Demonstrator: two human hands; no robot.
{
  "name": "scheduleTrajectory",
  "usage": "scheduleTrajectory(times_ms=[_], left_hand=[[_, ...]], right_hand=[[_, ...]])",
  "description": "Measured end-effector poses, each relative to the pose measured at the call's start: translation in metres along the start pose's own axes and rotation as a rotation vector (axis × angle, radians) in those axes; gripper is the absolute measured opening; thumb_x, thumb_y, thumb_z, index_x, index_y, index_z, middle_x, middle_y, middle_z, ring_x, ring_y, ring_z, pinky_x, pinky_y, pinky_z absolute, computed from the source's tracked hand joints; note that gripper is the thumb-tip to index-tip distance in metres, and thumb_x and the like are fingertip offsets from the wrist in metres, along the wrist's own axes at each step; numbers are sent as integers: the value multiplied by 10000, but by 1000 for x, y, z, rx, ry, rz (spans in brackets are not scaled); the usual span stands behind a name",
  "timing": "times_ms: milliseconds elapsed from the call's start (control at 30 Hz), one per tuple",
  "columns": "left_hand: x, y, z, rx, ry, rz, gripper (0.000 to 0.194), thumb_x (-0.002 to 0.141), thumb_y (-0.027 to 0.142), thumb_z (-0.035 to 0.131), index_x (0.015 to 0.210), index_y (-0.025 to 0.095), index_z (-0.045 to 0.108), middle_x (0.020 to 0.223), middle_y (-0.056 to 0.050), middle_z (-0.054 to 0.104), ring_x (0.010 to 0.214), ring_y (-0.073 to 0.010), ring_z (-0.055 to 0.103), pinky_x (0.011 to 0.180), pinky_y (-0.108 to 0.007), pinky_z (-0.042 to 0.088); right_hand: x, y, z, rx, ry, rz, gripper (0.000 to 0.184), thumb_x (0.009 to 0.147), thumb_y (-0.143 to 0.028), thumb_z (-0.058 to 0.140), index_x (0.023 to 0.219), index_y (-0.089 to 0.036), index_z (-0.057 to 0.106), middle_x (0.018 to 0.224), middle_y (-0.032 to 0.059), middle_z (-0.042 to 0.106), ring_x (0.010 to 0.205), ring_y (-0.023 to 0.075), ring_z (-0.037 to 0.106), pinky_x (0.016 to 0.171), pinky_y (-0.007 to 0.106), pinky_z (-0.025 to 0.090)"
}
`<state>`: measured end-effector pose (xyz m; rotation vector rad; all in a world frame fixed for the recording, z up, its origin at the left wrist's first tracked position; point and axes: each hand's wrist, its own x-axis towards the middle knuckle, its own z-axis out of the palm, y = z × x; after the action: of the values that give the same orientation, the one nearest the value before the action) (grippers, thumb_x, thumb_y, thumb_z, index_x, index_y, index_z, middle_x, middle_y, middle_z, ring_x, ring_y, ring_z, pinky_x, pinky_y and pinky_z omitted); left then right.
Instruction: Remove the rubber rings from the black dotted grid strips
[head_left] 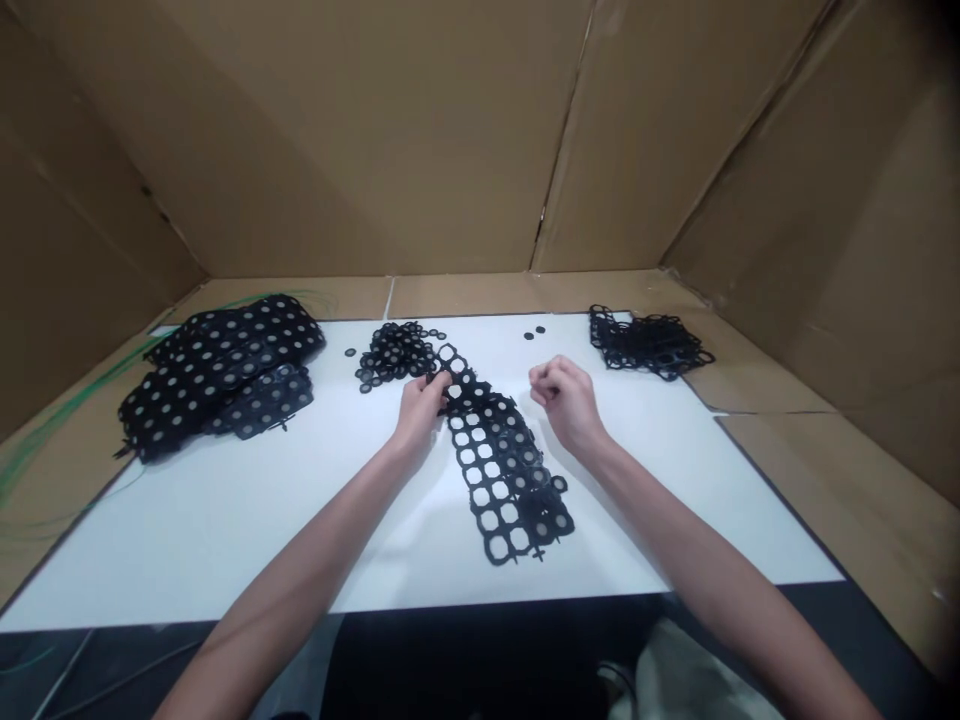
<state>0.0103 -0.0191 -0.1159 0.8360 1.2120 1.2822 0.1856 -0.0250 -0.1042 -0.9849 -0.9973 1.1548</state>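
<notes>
A black perforated sheet (480,455) lies slantwise across the middle of the white table. Open holes run down its left side, while grey-centred discs fill many on the right. My left hand (424,408) is closed on the sheet's upper left edge, thumb and fingers pinched together. To the right of the sheet, apart from it, my right hand (568,400) is curled with its fingertips together. Whatever it may hold is hidden. Just beyond my left hand sits a heap of small black discs with grey centres (397,348).
Disc-filled black sheets (225,370) are piled at the left. A tangle of black open-holed sheets (649,343) lies at the back right. Two loose discs (534,333) rest near the far edge. Cardboard walls (360,140) enclose the table, with green strands (67,400) along the left.
</notes>
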Motion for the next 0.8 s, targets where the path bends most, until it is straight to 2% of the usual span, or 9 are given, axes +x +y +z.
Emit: scheduleTrajectory(times_ms=[67,133,233,333,433,567,667,800], left_hand=[[-4,2,3,-3,-58,42,175,598,292,643,609,146,548,569,16,520,497,-71,421,493,-201,332],[-8,3,6,8,-127,55,205,580,308,668,589,142,548,548,17,509,497,-76,431,495,-208,333],[-11,5,8,50,-156,48,231,563,315,689,543,140,540,524,18,501,480,-74,422,480,-214,316],[-11,6,9,53,-156,20,222,568,310,689,532,139,552,518,12,504,470,-76,417,464,-217,302],[-11,6,9,30,-175,-27,190,571,295,687,567,135,584,556,-8,544,515,-97,467,495,-223,335],[-10,5,10,81,-213,-56,191,586,300,677,579,128,595,559,-14,551,517,-96,460,502,-223,338],[-8,3,10,121,-193,-46,212,573,304,682,536,134,561,507,0,515,477,-89,422,469,-221,304],[-3,-2,9,192,-191,-13,234,550,294,685,489,147,513,440,31,448,430,-77,365,447,-223,260]], right_hand=[[2,5,0,-13,-59,101,160,573,-102,428,591,-201,304,549,-37,451,430,59,229,401,201,162],[-1,7,3,-131,-115,90,110,623,-116,401,683,-208,403,537,-49,462,416,66,220,403,203,158],[-10,3,9,-497,-216,-120,186,761,-178,352,792,-214,532,555,-34,463,491,93,356,472,221,272],[-16,-1,14,-837,-318,-387,198,814,-271,409,912,-214,572,654,-6,521,605,120,453,586,255,353],[-15,1,14,-1071,-352,-618,229,821,-305,460,998,-210,569,748,29,561,675,142,485,626,269,371],[-9,5,11,-1304,-355,-855,235,859,-288,407,939,-191,605,659,38,524,653,151,456,529,262,314],[-8,3,13,-1383,-416,-933,199,856,-248,416,882,-180,602,644,35,518,655,149,440,501,264,283],[-8,-1,17,-1407,-433,-915,109,813,-207,492,763,-170,582,666,30,531,656,141,434,508,255,297]])
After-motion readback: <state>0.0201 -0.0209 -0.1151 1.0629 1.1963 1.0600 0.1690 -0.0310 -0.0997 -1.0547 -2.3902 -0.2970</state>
